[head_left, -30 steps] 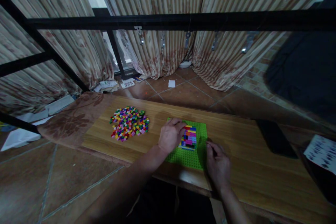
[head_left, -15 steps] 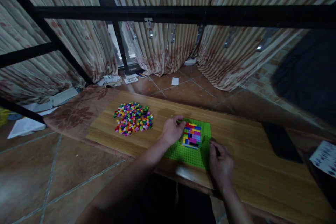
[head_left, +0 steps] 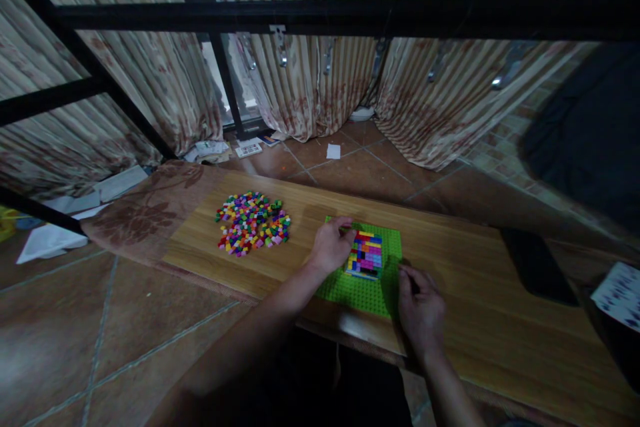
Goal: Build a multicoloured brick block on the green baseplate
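Note:
A green studded baseplate [head_left: 353, 301] lies on the wooden table and carries a low, layered block of multicoloured toy bricks [head_left: 367, 257]. My left hand [head_left: 331, 245] is at the upper left corner of that block, thumb and fingers bent towards each other in a pinch. What lies between those fingertips is too small to make out. By the plate's right edge, my right hand [head_left: 421, 307] rests with its fingers curled and thumb pressed in; whatever they hold is hidden. A loose pile of small coloured bricks [head_left: 245, 240] spreads on the table to the left.
The long wooden table [head_left: 480, 320] has a brown patterned cloth [head_left: 145, 203] at its left end. A black flat object [head_left: 537, 267] lies on the right, near a printed white sheet [head_left: 620, 297]. A black metal frame [head_left: 320, 17] crosses in front of striped curtains.
The camera view has shifted slightly. My left hand has edged a little right along the top of the brick block; my right hand stays at the plate's right edge.

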`<state>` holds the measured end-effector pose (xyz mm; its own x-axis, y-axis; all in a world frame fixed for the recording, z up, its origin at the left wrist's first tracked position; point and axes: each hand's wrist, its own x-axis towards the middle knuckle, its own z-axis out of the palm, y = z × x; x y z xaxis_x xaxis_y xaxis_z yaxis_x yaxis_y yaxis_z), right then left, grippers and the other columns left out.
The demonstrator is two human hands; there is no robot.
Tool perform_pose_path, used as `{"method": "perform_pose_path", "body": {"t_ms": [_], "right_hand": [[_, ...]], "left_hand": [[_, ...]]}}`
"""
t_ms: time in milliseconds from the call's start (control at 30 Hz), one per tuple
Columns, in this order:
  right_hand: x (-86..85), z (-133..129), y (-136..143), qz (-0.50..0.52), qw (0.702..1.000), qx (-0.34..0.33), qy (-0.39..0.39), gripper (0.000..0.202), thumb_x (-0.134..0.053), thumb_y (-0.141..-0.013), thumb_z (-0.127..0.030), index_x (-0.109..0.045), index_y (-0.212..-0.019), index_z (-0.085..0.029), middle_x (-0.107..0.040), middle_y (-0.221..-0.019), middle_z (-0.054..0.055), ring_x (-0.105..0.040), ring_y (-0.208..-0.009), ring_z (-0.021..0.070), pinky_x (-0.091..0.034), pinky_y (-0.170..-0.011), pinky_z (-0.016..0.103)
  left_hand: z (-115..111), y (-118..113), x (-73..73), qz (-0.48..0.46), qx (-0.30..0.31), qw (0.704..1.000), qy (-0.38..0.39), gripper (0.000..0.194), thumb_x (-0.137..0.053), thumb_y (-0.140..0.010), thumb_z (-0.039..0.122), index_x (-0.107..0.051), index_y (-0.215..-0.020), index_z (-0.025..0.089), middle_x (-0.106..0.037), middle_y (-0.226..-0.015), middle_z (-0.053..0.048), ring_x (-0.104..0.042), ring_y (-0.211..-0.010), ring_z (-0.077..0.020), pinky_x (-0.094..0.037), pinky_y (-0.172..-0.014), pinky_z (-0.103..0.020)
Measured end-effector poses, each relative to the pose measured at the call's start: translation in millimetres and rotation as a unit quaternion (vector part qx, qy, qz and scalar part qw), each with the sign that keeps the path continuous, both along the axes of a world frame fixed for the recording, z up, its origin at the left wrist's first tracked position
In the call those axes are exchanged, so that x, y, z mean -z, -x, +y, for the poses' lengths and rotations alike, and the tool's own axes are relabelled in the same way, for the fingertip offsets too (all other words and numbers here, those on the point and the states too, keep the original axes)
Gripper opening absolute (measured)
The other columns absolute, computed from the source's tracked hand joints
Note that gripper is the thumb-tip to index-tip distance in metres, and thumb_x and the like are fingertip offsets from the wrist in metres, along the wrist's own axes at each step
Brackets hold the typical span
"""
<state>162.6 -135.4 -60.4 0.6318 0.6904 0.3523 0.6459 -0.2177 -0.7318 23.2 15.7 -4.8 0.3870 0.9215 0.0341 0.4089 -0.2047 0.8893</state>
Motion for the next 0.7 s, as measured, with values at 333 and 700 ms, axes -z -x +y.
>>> {"method": "perform_pose_path", "body": {"t_ms": [333,700], "right_hand": [[1.1,-0.2,-1.0,-0.013,1.0,-0.002,0.002,0.035,-0.046,-0.089,-0.042,-0.069,-0.093,-0.016,-0.069,-0.095,0.011,-0.064,-0.088,0.0227,-0.048,-0.083,0.036],[-0.6,-0.1,0.6,-0.014,1.0,0.002,0.004,0.034,-0.047,-0.089,-0.042,-0.069,-0.093,-0.016,-0.069,-0.095,0.011,-0.064,-0.087,0.0227,-0.048,-0.081,0.035]], "left_hand": [[7.4,0.7,5.7,-0.045,0.028,0.999,0.011,0.025,-0.057,-0.084,0.021,-0.068,-0.105,0.014,-0.071,-0.095,-0.006,-0.063,-0.082,-0.0155,-0.05,-0.078,-0.026],[8.2,-7.4,5.0,-0.084,0.045,0.991,0.097,0.026,-0.065,-0.074,0.012,-0.069,-0.1,0.014,-0.071,-0.093,-0.004,-0.065,-0.08,-0.0134,-0.051,-0.079,-0.025]]}}
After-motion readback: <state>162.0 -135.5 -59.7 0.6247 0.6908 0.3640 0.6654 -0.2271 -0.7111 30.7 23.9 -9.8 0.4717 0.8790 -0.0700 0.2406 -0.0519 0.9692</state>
